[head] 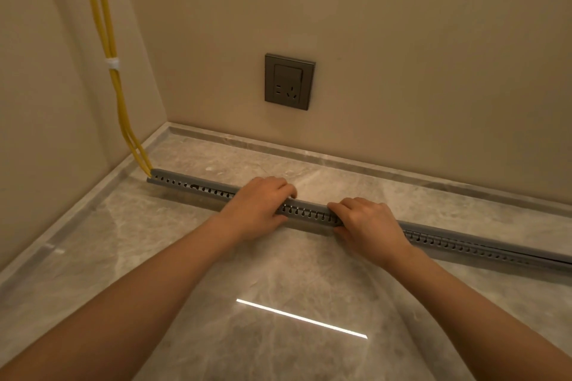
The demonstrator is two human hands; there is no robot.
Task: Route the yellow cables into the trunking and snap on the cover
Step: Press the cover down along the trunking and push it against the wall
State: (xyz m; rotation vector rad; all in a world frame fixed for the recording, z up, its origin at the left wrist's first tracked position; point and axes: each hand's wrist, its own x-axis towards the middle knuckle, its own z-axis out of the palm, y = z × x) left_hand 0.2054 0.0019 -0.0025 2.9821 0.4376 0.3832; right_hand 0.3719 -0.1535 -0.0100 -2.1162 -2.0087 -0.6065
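Observation:
A long grey slotted trunking (309, 212) lies across the marble surface (278, 303), from the left corner to the right edge. A grey cover sits along its top. Two yellow cables (106, 40), tied with a white cable tie (113, 64), hang down the left wall and enter the trunking's left end (151, 175). My left hand (258, 210) is clamped over the trunking near its middle, fingers on top and thumb at the front. My right hand (368, 223) grips it the same way just to the right. Inside the trunking the cables are hidden.
A dark grey wall socket (289, 81) is set in the back wall above the trunking. A low marble upstand (340, 161) runs along the back and left walls. A bright strip of reflected light (301, 318) shows on the surface in front.

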